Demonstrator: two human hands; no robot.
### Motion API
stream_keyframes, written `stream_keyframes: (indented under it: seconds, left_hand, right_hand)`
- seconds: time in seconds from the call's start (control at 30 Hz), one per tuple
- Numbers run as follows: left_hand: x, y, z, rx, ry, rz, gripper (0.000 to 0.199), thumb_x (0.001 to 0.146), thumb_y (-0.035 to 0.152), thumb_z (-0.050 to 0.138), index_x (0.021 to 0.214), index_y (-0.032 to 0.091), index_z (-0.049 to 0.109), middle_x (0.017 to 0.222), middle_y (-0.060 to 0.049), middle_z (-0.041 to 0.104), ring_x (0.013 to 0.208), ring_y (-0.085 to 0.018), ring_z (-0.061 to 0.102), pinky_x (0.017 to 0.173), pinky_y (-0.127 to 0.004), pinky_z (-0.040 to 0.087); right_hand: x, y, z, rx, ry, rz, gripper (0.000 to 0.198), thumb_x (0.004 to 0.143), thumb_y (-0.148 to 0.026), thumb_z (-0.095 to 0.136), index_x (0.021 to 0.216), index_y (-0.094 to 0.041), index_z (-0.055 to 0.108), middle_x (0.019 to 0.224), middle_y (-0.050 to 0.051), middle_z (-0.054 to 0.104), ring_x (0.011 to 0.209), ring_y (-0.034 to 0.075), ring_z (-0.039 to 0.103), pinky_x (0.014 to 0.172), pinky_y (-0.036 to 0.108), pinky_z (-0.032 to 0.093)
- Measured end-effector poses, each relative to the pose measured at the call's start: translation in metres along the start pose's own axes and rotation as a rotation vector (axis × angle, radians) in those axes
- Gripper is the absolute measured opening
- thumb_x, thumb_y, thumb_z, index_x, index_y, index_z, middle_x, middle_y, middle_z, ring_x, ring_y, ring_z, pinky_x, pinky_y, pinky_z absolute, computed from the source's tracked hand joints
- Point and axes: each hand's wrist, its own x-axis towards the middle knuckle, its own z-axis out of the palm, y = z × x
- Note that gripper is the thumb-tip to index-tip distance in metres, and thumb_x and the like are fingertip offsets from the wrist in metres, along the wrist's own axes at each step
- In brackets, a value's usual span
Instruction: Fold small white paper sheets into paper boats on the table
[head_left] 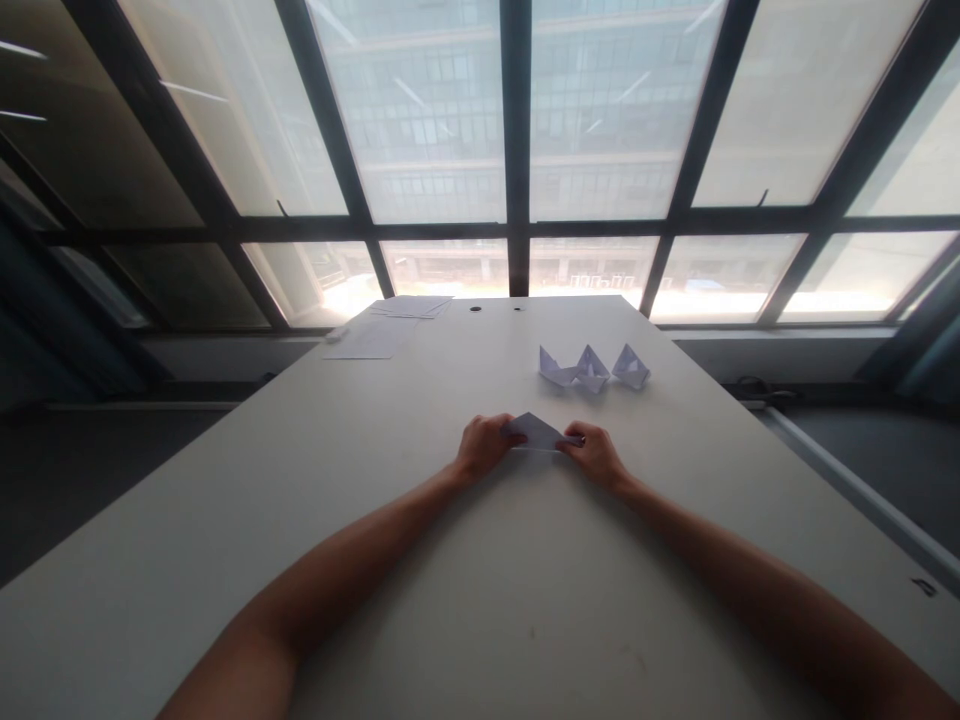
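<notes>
Between my two hands is a folded sheet of paper (537,433), a low white triangle with its peak pointing away from me. My left hand (484,446) pinches its left corner, thumb on the near side. The right corner is gripped by my right hand (594,452), fingers curled round it. Just beyond, on the right, three folded paper boats stand in a row: a left one (555,369), a middle one (592,370) and a right one (631,367). The left and middle boats touch or nearly touch.
The white table (420,590) runs away from me towards tall windows (431,110). Flat paper sheets (364,338) lie at its far left. Near the far edge are two small dark round holes. A small dark object (924,587) is at the right edge.
</notes>
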Motion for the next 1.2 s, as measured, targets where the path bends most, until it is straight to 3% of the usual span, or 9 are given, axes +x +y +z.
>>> stream_keyframes:
  seconds: [0.13,0.27,0.5,0.83,1.07,1.2]
  left_hand:
    - [0.001,-0.002,0.001,-0.036,-0.019,-0.021,0.024,0.082,0.045,0.073,0.097,0.027,0.075,0.085,-0.002,0.076,0.080,-0.021,0.069,0.073,-0.027,0.047]
    - [0.001,-0.003,0.001,-0.061,-0.031,-0.037,0.022,0.084,0.043,0.071,0.095,0.025,0.075,0.083,-0.002,0.075,0.078,-0.020,0.068,0.071,-0.027,0.046]
    - [0.001,-0.004,0.002,-0.061,-0.016,-0.070,0.022,0.085,0.044,0.069,0.095,0.025,0.075,0.083,-0.002,0.075,0.077,-0.019,0.066,0.069,-0.027,0.045]
    - [0.000,-0.004,0.002,-0.037,-0.002,-0.079,0.022,0.084,0.044,0.071,0.095,0.025,0.075,0.083,-0.002,0.075,0.078,-0.019,0.067,0.070,-0.027,0.044]
    - [0.000,-0.005,0.002,-0.037,-0.008,-0.076,0.024,0.084,0.046,0.069,0.096,0.026,0.076,0.084,-0.002,0.075,0.078,-0.019,0.066,0.071,-0.027,0.043]
    - [0.000,-0.005,0.002,-0.025,-0.002,-0.075,0.025,0.084,0.047,0.070,0.095,0.025,0.075,0.084,-0.002,0.075,0.078,-0.019,0.066,0.070,-0.028,0.043]
  right_hand:
    - [0.004,-0.002,-0.001,0.061,0.075,0.000,0.027,0.079,-0.044,0.064,0.086,-0.017,0.069,0.080,0.003,0.070,0.072,0.019,0.060,0.069,0.029,0.046]
    - [0.012,0.006,-0.003,0.177,0.153,0.075,0.039,0.089,-0.047,0.048,0.078,-0.016,0.069,0.071,0.004,0.066,0.065,0.018,0.058,0.061,0.028,0.043]
    - [0.020,0.018,-0.019,0.262,-0.057,0.076,0.032,0.080,-0.046,0.060,0.074,-0.016,0.069,0.060,0.001,0.063,0.056,0.015,0.055,0.054,0.025,0.041]
    - [0.019,0.020,-0.027,0.283,-0.174,0.039,0.029,0.076,-0.044,0.066,0.080,-0.016,0.073,0.069,0.003,0.068,0.060,0.015,0.057,0.056,0.025,0.043]
    - [0.019,0.022,-0.023,0.272,-0.184,0.004,0.030,0.068,-0.043,0.075,0.079,-0.016,0.066,0.071,0.001,0.064,0.060,0.013,0.055,0.054,0.024,0.045]
    - [0.017,0.028,-0.018,0.270,-0.144,-0.055,0.028,0.071,-0.042,0.074,0.075,-0.018,0.060,0.071,-0.001,0.060,0.062,0.013,0.053,0.056,0.024,0.045]
